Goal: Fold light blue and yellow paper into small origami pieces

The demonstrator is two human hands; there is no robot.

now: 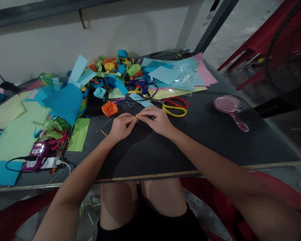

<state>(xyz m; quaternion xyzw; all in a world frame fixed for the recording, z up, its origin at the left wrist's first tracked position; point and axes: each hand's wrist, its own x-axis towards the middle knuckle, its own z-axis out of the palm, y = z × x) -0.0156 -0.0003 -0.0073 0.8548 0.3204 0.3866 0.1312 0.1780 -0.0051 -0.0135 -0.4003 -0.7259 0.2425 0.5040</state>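
Note:
Both my hands meet over the middle of the dark table, pinching a small piece of yellow paper [136, 117] between them. My left hand [122, 126] is closed on its left end. From the other side, the fingertips of my right hand [157, 119] are pressed on the same piece, covering most of it. An orange folded paper shape [109, 109] sits just behind my left hand. Scissors with one red and one yellow handle [177, 112] lie beyond my right hand. A light blue paper strip [140, 99] rests behind my fingers.
Folded paper shapes [110, 67] are heaped against the wall, beside coloured sheets [165, 73]. At left lie a green sheet [79, 134], a purple power strip [38, 154] and a cable. A pink hairbrush [228, 105] lies at right, near a black fan [288, 53].

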